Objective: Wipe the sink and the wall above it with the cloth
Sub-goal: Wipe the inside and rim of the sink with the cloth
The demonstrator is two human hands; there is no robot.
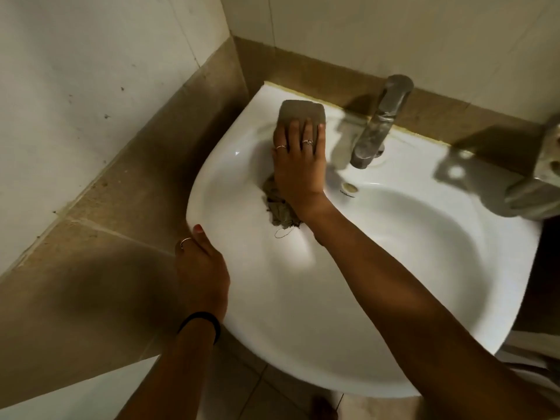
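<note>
White porcelain under my palm, w/ the grey cloth between. My right hand lies flat on it, fingers straight and close together, pressing down, not curled round anything. The cloth sits on the sink at its back-left shoulder, on the flat ledge left of the tap; one folded end pokes out past my fingertips toward the back wall, a frayed bunch trails out by my wrist w/ a loose thread on the porcelain. So its long axis runs along my hand, front to back, pointing at the corner where the ledge meets the brown tile band. Left hand rests on the sink's left rim, thumb on top, the rest wrapped under the edge I think; I can't see those fingers. It's bracing, prob. to steady me. Right hand is the one on the cloth, so it does the wiping; the wall is just beyond the cloth's far end, so I reckon a push fwd and up takes it there. Basin bowl holds nothing I can see: no standing water, only the overflow hole below the tap. A metal fixture juts in at far right, too blurred to name.
</note>
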